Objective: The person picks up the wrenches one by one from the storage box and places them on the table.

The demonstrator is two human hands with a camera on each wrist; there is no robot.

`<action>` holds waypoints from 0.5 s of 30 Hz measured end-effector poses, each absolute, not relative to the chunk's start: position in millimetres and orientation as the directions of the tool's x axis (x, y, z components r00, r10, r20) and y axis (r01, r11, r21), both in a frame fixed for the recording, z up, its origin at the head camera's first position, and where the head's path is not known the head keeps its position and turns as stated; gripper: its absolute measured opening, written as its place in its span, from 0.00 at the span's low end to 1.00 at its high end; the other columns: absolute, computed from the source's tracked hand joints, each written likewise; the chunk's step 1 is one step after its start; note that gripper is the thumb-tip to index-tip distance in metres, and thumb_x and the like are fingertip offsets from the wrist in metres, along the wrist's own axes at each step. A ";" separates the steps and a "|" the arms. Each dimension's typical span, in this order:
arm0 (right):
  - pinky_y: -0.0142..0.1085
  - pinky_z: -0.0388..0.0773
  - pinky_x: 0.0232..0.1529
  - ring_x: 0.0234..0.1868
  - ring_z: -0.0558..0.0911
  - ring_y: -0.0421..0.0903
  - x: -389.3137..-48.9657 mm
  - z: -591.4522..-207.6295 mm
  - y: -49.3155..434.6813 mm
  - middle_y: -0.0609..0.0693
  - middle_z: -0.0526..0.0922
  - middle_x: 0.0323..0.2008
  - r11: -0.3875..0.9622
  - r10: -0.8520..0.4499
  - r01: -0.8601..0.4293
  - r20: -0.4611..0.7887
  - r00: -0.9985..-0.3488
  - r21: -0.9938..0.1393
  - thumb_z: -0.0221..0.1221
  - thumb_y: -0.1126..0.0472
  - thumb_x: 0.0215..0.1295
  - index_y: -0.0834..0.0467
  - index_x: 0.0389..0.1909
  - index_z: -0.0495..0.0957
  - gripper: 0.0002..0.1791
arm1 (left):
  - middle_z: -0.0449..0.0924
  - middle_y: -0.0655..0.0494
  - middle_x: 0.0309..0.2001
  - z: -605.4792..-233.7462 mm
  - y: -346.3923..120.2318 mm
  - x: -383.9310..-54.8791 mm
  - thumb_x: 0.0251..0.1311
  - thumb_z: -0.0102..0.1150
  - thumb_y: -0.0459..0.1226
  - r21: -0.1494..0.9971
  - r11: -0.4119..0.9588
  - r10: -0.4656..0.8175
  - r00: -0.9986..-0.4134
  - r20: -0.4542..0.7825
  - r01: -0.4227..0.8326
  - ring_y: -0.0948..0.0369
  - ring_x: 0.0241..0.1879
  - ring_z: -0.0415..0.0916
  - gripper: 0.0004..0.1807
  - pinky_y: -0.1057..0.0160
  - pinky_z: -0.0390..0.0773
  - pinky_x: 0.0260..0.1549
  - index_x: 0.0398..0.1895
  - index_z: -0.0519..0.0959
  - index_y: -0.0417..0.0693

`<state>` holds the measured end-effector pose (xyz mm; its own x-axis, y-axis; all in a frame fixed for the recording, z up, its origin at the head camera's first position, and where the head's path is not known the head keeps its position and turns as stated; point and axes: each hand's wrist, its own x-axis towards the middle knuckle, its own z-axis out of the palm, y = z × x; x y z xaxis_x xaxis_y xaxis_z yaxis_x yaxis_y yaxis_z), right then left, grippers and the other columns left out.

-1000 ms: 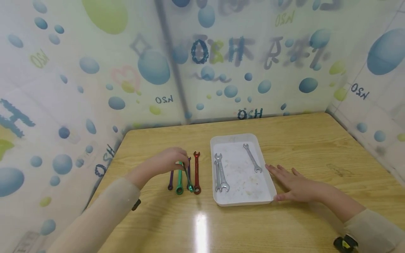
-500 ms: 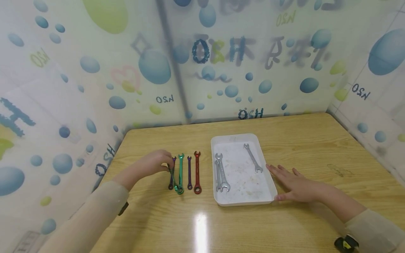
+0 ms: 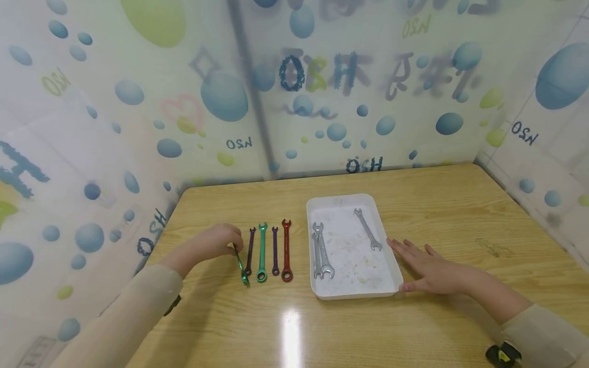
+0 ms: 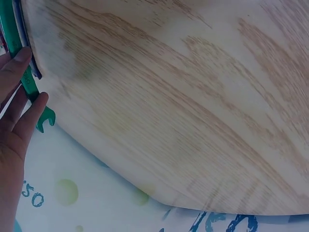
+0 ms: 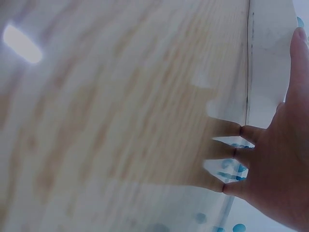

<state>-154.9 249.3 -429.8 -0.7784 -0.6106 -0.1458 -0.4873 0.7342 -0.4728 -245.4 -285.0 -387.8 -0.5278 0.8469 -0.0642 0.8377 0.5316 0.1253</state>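
Tabletop (image 3: 368, 332): wood-grained.
Left hand (image 3: 216, 243): pinching green wrench (image 4: 29, 83), nine o'clock from tray (image 3: 342, 250).
Right hand (image 3: 428, 271): fingers straight, tray's three o'clock.
Risk: slack pinch could knock nearest purple wrench (image 3: 250, 250) askew.

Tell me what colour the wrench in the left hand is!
The wrench is green; it shows best in the left wrist view.

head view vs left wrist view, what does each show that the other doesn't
Only the head view: the right hand touching the white tray, and three silver wrenches inside it.
Only the left wrist view: the open end of the held green combination wrench, which the left hand hides in the head view.
Both: that hand gripping the wrench, the wooden table and the printed wall.
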 end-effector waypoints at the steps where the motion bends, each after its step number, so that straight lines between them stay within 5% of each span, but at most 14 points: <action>1: 0.73 0.37 0.61 0.72 0.45 0.70 -154.9 -429.7 249.2 0.65 0.46 0.74 0.735 -0.610 -0.488 -0.145 -0.779 -0.471 0.57 0.33 0.61 0.51 0.78 0.36 0.55 | 0.78 0.61 0.29 -389.0 -285.7 -246.3 0.44 0.74 0.28 0.124 0.531 0.847 -0.528 -0.065 0.838 0.62 0.32 0.75 0.09 0.62 0.78 0.35 0.26 0.84 0.48; 15: 0.72 0.36 0.62 0.72 0.44 0.69 -155.4 -432.7 249.4 0.64 0.45 0.75 0.739 -0.604 -0.481 -0.146 -0.784 -0.472 0.56 0.33 0.62 0.50 0.78 0.35 0.55 | 0.80 0.59 0.33 -404.4 -289.9 -251.6 0.46 0.73 0.28 0.118 0.564 0.826 -0.562 -0.050 0.817 0.61 0.34 0.78 0.08 0.61 0.79 0.37 0.28 0.85 0.49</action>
